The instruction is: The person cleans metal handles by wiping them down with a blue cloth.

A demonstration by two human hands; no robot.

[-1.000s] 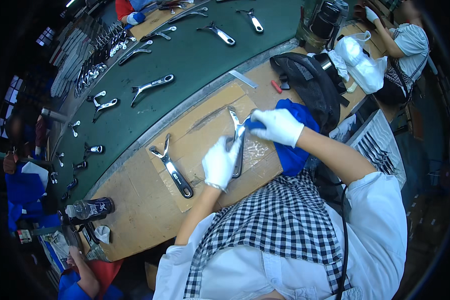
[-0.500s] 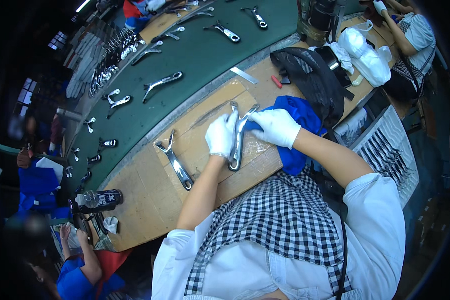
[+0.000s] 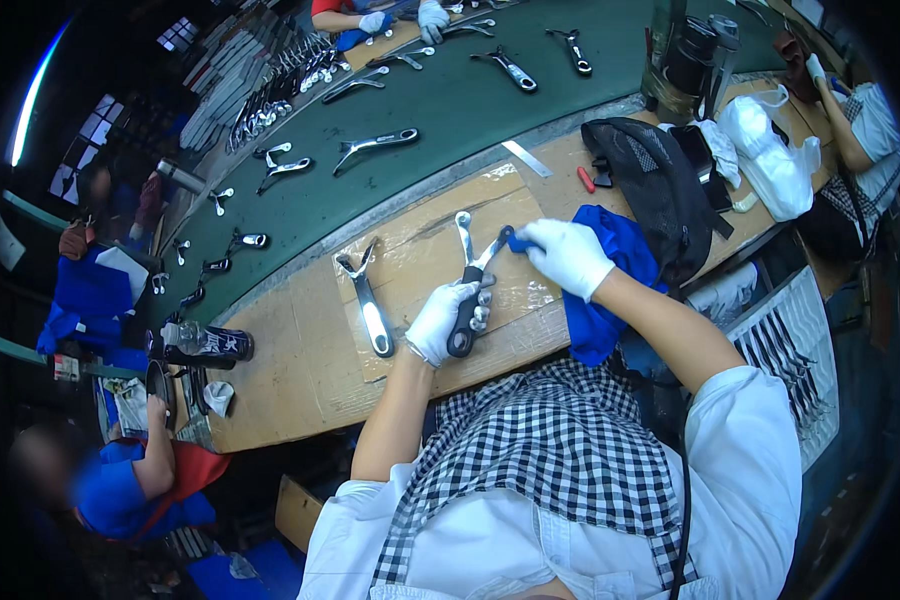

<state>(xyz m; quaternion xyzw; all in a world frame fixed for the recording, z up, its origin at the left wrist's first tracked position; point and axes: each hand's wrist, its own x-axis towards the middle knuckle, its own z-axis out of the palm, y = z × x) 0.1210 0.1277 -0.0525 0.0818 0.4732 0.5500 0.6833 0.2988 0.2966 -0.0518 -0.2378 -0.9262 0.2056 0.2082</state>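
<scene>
My left hand (image 3: 446,318), in a white glove, is wrapped round the lower shaft of a shiny Y-shaped metal part (image 3: 474,252), its two prongs pointing away from me. The shaft looks dark on the side facing up. My right hand (image 3: 568,256), also gloved, pinches a small piece of blue cloth (image 3: 518,242) against the tip of the right prong. Left of my left hand, a second Y-shaped metal part (image 3: 372,315) lies on the cardboard-covered bench (image 3: 300,375). A larger blue cloth (image 3: 610,250) is heaped under and beside my right wrist.
Beyond the bench runs a green conveyor belt (image 3: 450,120) with several similar parts. A black mesh bag (image 3: 645,170), a white plastic bag (image 3: 765,150) and a red-handled tool (image 3: 585,180) sit at right. A dark bottle (image 3: 205,343) lies at left. Other people work around.
The part in my left hand has turned, showing a dark side, and my grip is lower on its shaft. My right hand with the cloth is now at the right prong's tip. The view has shifted.
</scene>
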